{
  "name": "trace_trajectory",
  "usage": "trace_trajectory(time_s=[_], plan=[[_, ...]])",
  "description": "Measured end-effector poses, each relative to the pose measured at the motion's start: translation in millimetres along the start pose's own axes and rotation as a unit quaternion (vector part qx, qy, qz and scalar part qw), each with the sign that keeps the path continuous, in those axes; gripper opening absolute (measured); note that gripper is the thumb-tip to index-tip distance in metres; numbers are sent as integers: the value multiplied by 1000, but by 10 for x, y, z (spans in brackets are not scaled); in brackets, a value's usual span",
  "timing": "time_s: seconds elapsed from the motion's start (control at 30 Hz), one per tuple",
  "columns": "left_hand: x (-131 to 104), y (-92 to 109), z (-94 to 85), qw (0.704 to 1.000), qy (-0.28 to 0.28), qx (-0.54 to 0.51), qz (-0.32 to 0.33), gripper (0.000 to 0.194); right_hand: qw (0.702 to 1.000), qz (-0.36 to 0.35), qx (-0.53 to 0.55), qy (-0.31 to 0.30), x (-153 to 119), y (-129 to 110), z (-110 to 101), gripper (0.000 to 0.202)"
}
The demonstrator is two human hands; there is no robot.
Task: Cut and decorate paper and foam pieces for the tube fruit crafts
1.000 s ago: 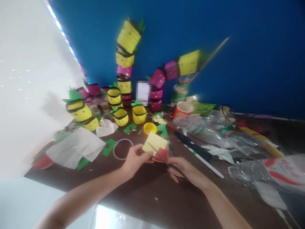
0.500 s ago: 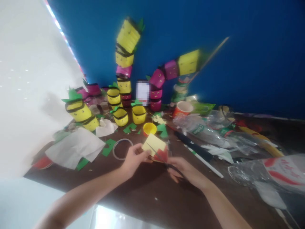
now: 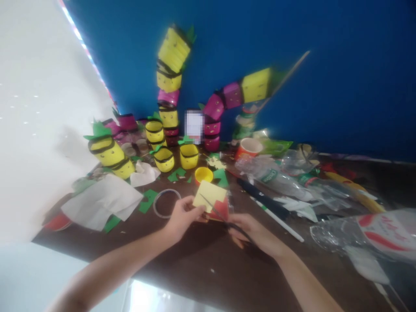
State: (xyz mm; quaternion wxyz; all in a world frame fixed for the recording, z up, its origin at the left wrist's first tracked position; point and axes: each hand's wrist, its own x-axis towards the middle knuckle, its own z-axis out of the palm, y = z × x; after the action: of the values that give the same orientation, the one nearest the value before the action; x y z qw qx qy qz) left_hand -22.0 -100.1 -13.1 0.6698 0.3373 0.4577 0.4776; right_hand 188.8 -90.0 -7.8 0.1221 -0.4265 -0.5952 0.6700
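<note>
Between thumb and fingers, my left hand (image 3: 186, 215) pinches the left edge of a pale yellow paper (image 3: 208, 194), with a red piece (image 3: 221, 209) at its lower right. My right hand (image 3: 245, 229) is closed round the dark handles of a pair of scissors (image 3: 224, 220). Their thin blades point up and left over the yellow and red pieces. Just beyond the paper sits a small round yellow container (image 3: 203, 174). A roll of clear tape (image 3: 166, 203) lies left of my left hand.
Yellow face cups (image 3: 164, 159) and stacked purple and yellow cups (image 3: 169, 82) stand near the blue wall. White sheets (image 3: 102, 200) and green scraps (image 3: 147, 201) lie left on the dark table (image 3: 182, 268). Clear bottles (image 3: 276, 175), a white pen (image 3: 279, 220) and an orange cup (image 3: 248, 148) are right.
The view has shifted very slightly. The yellow paper and the scissor blades sit at a slightly different angle to each other; both hands keep their hold.
</note>
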Motion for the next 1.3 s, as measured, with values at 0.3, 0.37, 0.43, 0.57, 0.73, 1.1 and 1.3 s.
trace_trajectory(time_s=[0.3, 0.37, 0.43, 0.57, 0.73, 1.1, 1.3], plan=[[19, -26, -8, 1000, 5, 1, -9, 37, 1000, -10, -2, 13, 5, 24, 9, 37], [16, -23, -8, 1000, 2, 2, -8, 37, 1000, -9, -1, 13, 5, 21, 11, 36], [10, -22, -8, 1000, -5, 4, -7, 37, 1000, -9, -2, 11, 4, 18, 11, 35], [2, -33, -18, 1000, -24, 4, -6, 38, 1000, -13, -1, 11, 2, 20, 5, 34], [-1, -39, -21, 999, -36, 8, -10, 35, 1000, -15, -8, 11, 10, 32, 2, 34], [6, -70, 0, 999, -31, -10, -30, 40, 1000, -25, -12, -1, -7, -33, 18, 38], [-2, -36, 1, 999, -21, -8, -23, 45, 1000, -14, -7, -9, -19, -26, -10, 38]])
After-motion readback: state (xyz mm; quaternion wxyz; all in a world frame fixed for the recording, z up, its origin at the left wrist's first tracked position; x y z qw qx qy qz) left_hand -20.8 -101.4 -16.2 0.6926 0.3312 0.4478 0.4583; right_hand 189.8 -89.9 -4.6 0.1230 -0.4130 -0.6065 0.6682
